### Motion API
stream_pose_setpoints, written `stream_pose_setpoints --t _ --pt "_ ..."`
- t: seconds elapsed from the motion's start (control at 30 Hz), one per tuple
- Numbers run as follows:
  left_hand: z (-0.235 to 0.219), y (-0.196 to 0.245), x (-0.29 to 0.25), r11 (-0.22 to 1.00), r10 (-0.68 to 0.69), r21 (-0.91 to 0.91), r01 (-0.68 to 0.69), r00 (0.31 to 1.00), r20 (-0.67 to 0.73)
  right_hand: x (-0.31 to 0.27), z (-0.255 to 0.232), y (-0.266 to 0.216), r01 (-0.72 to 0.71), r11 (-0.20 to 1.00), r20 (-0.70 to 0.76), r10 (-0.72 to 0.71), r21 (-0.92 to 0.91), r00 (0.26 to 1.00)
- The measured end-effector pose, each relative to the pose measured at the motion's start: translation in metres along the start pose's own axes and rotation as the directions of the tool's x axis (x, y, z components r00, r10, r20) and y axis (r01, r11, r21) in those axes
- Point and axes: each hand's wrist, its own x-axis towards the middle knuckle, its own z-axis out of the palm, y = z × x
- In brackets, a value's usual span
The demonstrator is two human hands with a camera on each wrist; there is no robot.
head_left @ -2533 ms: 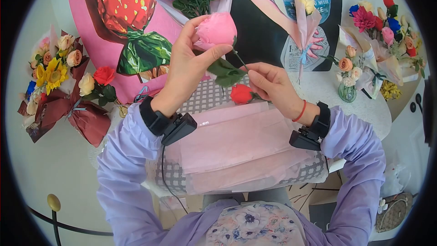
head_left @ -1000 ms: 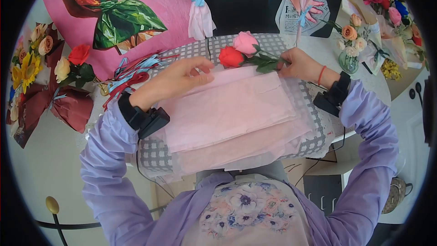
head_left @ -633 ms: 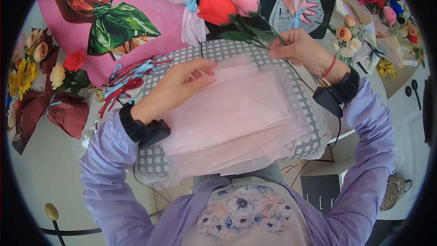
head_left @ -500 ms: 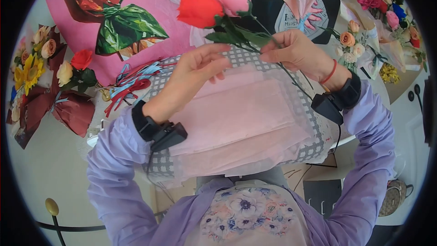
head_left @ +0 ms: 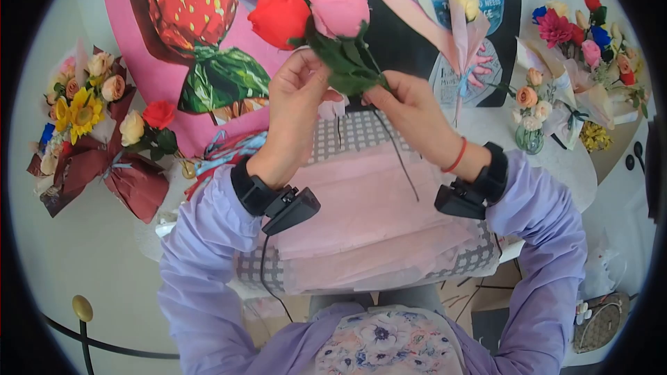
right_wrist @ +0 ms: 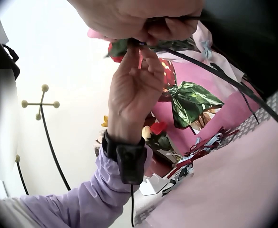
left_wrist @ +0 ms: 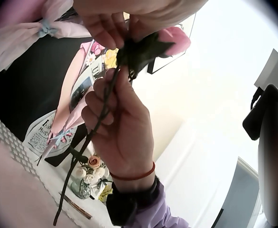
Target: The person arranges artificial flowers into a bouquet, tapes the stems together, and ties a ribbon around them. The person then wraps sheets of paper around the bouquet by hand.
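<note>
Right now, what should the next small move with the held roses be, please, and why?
Perhaps the left hand could nudge the red rose up, since it sits slightly lower than the pink rose and the right hand steadies a stem.

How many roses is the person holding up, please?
2. The red rose is above the left hand; the pink rose is just beside it, on the side of the right hand. The leaves could hide another small one, but none shows.
</note>
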Motion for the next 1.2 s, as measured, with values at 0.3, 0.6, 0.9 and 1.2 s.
stream_pose_setpoints --t 0.3,0.6,0.9,1.2 --pt "0.011 0.013 0.001 0.977 0.150 0.142 -0.161 0.985 0.084 0.009 0.010 -0.008 0.189 0.964 -0.242 -0.141 0.186 0.960" --pt "0.017 0.009 0.003 0.871 0.276 0.382 -0.308 0.951 0.138 0.001 0.005 -0.006 0.115 0.993 0.110 -0.119 0.037 0.987" --pt "0.028 0.032 -0.020 0.714 0.145 0.603 -0.356 0.917 0.370 -0.009 -0.006 0.006 0.242 0.970 0.174 -0.233 -0.037 0.957" --pt "0.056 0.013 -0.017 0.969 0.072 0.187 -0.164 0.905 0.419 -0.031 -0.026 0.005 0.054 0.986 0.178 -0.025 -0.158 0.984"
